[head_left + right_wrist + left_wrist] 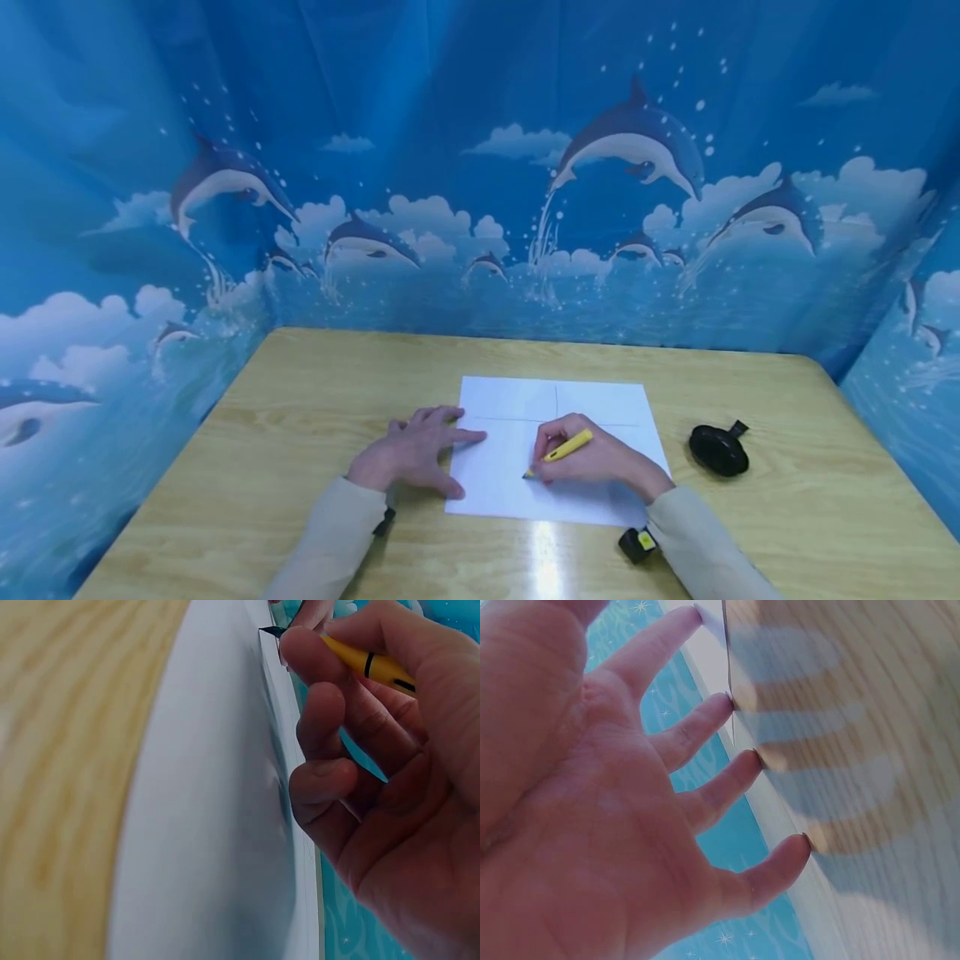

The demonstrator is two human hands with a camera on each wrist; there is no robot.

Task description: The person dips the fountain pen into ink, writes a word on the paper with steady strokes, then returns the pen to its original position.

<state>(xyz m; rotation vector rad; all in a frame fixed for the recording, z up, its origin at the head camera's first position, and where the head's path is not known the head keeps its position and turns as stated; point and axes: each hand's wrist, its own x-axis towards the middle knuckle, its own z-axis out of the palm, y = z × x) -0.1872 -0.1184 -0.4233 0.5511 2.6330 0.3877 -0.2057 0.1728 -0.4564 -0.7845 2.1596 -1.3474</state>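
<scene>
A white sheet of paper [491,487] lies on the table, bearing one long thin line across its upper part and a short upright line that meets it. My right hand [592,458] pinches a yellow pen [572,444], its dark tip at the paper around the middle of the sheet. In the right wrist view the pen [382,671] shows a black ring and a dark pointed nib. With fingers spread, my left hand [416,450] rests at the sheet's left edge. Its thumb and index finger lie on the paper; the left wrist view shows other fingertips [791,855] on the wood.
A black oval object [718,451] with a small tab lies on the table [322,383] to the right of the paper. Below the right wrist is a small black device [636,546] with a yellow mark. A blue dolphin-print curtain [450,167] hangs behind the table and at both sides.
</scene>
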